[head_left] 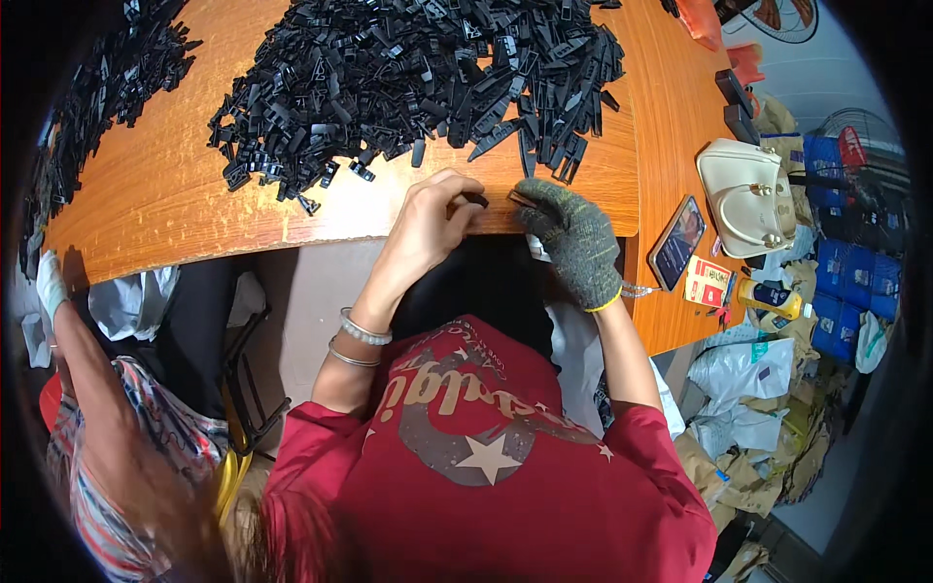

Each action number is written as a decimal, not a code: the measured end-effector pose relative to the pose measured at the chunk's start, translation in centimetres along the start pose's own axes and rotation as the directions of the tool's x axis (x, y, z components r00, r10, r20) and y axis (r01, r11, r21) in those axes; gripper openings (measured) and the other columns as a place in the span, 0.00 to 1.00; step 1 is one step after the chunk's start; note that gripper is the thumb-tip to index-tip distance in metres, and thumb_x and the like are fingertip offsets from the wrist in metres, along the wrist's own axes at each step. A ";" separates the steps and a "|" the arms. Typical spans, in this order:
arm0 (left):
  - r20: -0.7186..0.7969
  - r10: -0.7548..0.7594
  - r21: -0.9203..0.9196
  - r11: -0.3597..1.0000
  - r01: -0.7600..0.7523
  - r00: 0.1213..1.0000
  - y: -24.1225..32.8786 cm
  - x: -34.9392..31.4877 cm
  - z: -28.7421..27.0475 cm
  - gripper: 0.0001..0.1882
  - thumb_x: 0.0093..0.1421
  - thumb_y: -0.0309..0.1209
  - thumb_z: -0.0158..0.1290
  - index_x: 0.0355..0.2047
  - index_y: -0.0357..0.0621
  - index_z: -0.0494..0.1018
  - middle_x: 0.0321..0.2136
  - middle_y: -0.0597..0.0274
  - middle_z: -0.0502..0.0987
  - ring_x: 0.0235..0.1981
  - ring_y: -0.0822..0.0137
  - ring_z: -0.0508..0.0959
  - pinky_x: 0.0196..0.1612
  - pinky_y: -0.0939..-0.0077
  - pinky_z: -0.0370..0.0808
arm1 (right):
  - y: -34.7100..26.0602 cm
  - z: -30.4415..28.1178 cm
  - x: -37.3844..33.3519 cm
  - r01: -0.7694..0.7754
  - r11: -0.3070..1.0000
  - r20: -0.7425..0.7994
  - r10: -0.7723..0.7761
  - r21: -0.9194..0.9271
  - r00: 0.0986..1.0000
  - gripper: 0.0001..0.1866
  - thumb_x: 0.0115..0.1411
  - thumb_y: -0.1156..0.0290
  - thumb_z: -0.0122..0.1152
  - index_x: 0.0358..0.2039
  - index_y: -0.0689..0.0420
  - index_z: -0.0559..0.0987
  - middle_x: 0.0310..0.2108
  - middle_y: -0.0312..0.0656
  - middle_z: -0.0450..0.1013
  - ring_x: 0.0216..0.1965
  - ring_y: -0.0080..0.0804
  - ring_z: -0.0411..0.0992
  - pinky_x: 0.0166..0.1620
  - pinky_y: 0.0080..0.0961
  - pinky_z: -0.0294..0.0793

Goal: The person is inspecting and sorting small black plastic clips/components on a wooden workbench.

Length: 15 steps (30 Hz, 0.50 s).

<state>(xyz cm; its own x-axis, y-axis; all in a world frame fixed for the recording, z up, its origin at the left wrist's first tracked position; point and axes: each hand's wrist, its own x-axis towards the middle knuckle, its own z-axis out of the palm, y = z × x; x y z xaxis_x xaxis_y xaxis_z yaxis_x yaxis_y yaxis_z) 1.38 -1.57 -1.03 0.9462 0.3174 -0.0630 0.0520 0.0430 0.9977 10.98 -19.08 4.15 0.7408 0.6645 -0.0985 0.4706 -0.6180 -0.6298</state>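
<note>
My bare left hand (432, 222) is closed at the table's front edge, its fingers curled round a small black plastic piece (474, 199). Just to its right, my right hand (578, 243) wears a dark grey knitted glove with a yellow cuff. Its fingertips pinch a slim black plastic part (522, 200), whose exact shape I cannot make out. The two hands are a short gap apart. Beyond them lies a big heap of black plastic parts (389, 83), some small and clip-like, others long and pointed.
A second black heap (121, 73) lies far left. A co-worker's white-gloved hand (51, 282) is at the table's left edge. On the right are a phone (677, 243), a cream handbag (746, 194), a red-and-white packet (708, 282) and a yellow bottle (775, 298). Bags (743, 379) crowd the floor.
</note>
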 end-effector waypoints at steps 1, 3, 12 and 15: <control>-0.018 0.178 0.249 0.954 -0.168 0.984 0.1 0.0 -0.2 0.07 0.52 0.17 0.57 0.33 0.32 0.74 0.30 0.57 0.74 0.29 0.62 0.80 0.30 0.74 0.76 | -0.3 -0.2 0.1 0.000 1.000 0.001 0.000 -0.002 1.000 0.16 0.57 0.62 0.62 0.45 0.52 0.80 0.40 0.48 0.77 0.41 0.46 0.76 0.43 0.35 0.74; 0.008 0.349 0.479 0.821 -0.310 0.937 0.2 0.0 -0.4 0.08 0.51 0.19 0.58 0.32 0.34 0.75 0.29 0.57 0.73 0.29 0.57 0.79 0.31 0.70 0.75 | -0.8 -0.4 0.3 0.015 0.997 0.069 -0.009 -0.077 0.998 0.17 0.55 0.66 0.64 0.46 0.55 0.80 0.38 0.46 0.79 0.39 0.38 0.78 0.42 0.29 0.74; -0.025 0.347 0.492 0.821 -0.290 0.938 0.0 -0.3 -0.5 0.10 0.49 0.18 0.60 0.33 0.36 0.76 0.28 0.56 0.72 0.26 0.57 0.75 0.31 0.71 0.71 | -1.7 -0.6 1.2 0.125 0.970 0.119 -0.102 -0.211 0.988 0.17 0.56 0.58 0.62 0.43 0.53 0.81 0.37 0.46 0.78 0.38 0.45 0.76 0.40 0.37 0.74; -0.027 0.337 0.495 0.822 -0.281 0.941 -0.3 -0.2 -0.4 0.10 0.49 0.19 0.60 0.33 0.37 0.76 0.28 0.57 0.72 0.26 0.57 0.76 0.30 0.69 0.72 | -2.2 -0.8 1.6 0.170 0.957 0.140 -0.139 -0.236 0.980 0.16 0.56 0.58 0.61 0.42 0.52 0.81 0.36 0.45 0.78 0.37 0.45 0.76 0.39 0.38 0.75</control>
<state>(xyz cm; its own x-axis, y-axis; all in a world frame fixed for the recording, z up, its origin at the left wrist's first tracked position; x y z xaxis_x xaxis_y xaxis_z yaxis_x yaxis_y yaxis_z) 1.01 -1.23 -1.28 0.8992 0.3390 0.2767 -0.0647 -0.5224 0.8503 11.51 -17.02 6.02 0.5935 0.7963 -0.1171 0.6892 -0.5779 -0.4371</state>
